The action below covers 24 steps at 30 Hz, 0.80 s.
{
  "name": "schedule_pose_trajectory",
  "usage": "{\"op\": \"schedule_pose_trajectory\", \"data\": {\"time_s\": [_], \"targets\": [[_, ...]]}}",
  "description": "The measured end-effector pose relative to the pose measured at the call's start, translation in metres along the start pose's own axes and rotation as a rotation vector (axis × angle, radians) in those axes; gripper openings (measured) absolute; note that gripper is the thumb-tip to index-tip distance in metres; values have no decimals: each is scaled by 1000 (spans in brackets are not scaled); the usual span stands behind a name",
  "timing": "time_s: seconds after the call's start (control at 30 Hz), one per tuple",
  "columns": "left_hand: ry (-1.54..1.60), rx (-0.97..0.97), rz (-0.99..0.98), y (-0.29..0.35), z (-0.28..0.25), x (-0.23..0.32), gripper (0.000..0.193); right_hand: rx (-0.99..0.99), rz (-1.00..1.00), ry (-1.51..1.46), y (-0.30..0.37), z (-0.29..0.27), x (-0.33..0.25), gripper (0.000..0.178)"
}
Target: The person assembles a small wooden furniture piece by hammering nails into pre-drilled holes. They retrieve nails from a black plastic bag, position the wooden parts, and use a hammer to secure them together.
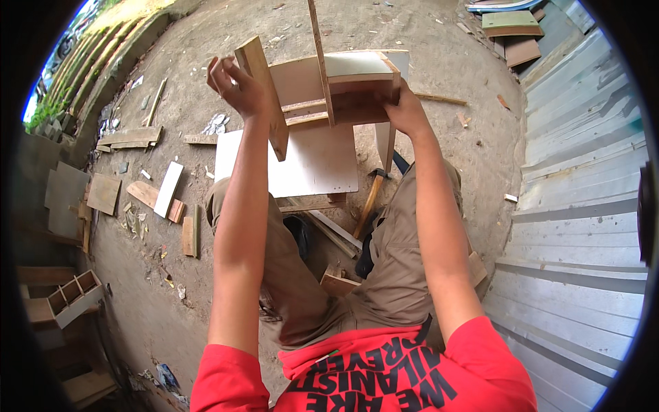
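A small wooden cabinet frame (343,82), with thin panels and a divider, stands over a white board (302,165) in front of my knees. My right hand (406,113) grips its right side, the fingertips partly hidden behind the edge. On the left my left hand (237,86) is raised with loosely bent fingers apart, and nothing shows in it. Beside that hand a tilted wooden plank (264,96) runs along the frame's left side. A thin upright strip (320,62) crosses the frame's middle. Between my legs a hammer (371,199) with a wooden handle leans head up.
Wood offcuts (137,137) and a white strip (168,189) lie on the dirt ground at left. A compartmented wooden tray (72,299) sits at lower left. Corrugated metal sheeting (576,206) lines the right side. Stacked boards (511,27) lie at far right.
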<state>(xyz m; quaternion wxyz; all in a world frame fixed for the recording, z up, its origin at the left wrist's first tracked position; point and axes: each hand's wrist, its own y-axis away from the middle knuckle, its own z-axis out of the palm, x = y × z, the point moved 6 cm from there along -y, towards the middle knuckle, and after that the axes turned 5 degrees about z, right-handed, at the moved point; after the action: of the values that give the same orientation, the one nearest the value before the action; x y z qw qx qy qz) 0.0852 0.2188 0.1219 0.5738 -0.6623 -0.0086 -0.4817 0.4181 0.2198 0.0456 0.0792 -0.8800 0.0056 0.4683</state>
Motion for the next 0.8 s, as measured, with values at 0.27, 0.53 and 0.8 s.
{"op": "schedule_pose_trajectory", "data": {"time_s": [0.27, 0.53, 0.8], "targets": [[39, -29, -496, 76, -10, -61, 23, 248, 4, 3, -16, 12, 7, 42], [74, -127, -519, 70, -20, -71, 27, 345, -88, -88, -5, 13, -21, 33], [-51, -84, -435, 66, -50, -67, 26, 289, -67, -33, 10, 9, -42, 26]]}}
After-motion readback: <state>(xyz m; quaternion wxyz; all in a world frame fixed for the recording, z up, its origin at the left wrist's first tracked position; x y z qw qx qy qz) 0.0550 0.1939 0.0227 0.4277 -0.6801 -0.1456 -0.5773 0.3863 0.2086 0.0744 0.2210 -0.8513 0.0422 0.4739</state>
